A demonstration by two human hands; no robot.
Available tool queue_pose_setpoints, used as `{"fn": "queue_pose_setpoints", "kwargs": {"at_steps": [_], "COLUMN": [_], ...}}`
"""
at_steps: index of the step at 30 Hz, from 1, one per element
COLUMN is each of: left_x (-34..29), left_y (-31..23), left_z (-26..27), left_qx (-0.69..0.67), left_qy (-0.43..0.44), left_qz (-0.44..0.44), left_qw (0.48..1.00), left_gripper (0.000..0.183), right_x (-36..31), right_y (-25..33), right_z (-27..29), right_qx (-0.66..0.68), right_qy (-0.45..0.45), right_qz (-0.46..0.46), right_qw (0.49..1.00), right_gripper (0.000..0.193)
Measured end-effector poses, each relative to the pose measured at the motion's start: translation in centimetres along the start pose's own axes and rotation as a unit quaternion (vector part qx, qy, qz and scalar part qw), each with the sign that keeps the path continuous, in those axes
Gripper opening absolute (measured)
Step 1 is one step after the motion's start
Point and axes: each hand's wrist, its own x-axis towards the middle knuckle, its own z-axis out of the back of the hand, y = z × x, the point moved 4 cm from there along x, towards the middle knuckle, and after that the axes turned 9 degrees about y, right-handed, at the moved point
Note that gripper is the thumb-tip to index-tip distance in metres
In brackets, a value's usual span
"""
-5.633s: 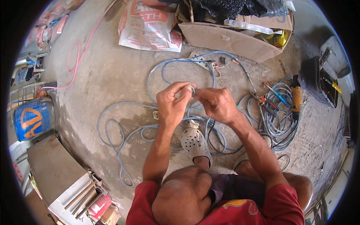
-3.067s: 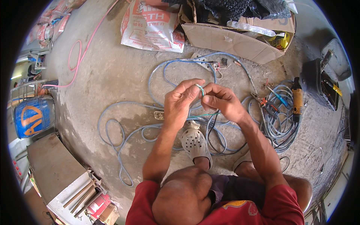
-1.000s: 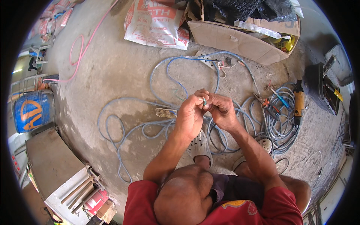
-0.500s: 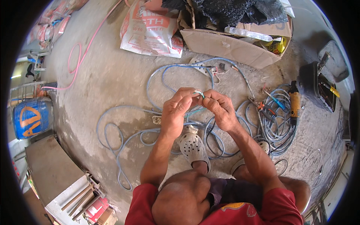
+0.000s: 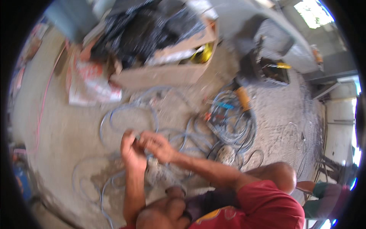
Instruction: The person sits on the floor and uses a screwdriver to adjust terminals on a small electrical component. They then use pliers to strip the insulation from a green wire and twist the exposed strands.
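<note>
Box [image 5: 162,77] ahead, plastic bags [image 5: 139,32] on top. Sack [image 5: 89,78] just left, tool case [image 5: 249,68] right. Nearer: cable coil [image 5: 248,133] on floor [image 5: 274,114], power tool [image 5: 243,98] on coil.

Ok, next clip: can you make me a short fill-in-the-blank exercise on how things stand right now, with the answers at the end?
1. The left hand and the right hand are close together above the concrete ____.
2. The white-and-red sack is on the ____ side of the cardboard box.
3. The yellow-and-dark tool is nearer the person's ____ hand.
4. The colour of the person's sleeve is ____.
Missing words: floor; left; right; red.
</note>
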Motion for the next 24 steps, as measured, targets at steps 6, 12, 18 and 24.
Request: {"fn": "queue_pose_setpoints", "kwargs": {"at_steps": [6, 12, 18, 24], "left_x": [-0.2, -0.5, 0.6, -0.3], "left_y": [-3.3, -2.9, -3.5, -7.4], "left_z": [-0.6, -2.3, -0.5, 7.3], "left_qx": [0.219, 0.430, 0.480, 0.285], "left_qy": [-0.085, -0.067, -0.113, -0.117], "left_qz": [-0.133, -0.188, -0.180, -0.172], "left_qw": [0.963, 0.881, 0.851, 0.936], "left_gripper": [0.019, 0.029, 0.028, 0.030], "right_x": [3.4, 2.9, 2.7, -1.4], "right_y": [1.5, 1.3, 0.4, -1.6], "right_z": [-0.9, -0.4, -0.6, 10.4], "right_qx": [-0.289, -0.394, -0.373, -0.607], "right_qy": [-0.047, -0.102, 0.007, 0.339], "right_qz": [0.003, 0.072, 0.055, -0.107], "right_qw": [0.956, 0.911, 0.926, 0.710], "right_gripper": [0.017, 0.014, 0.021, 0.041]}}
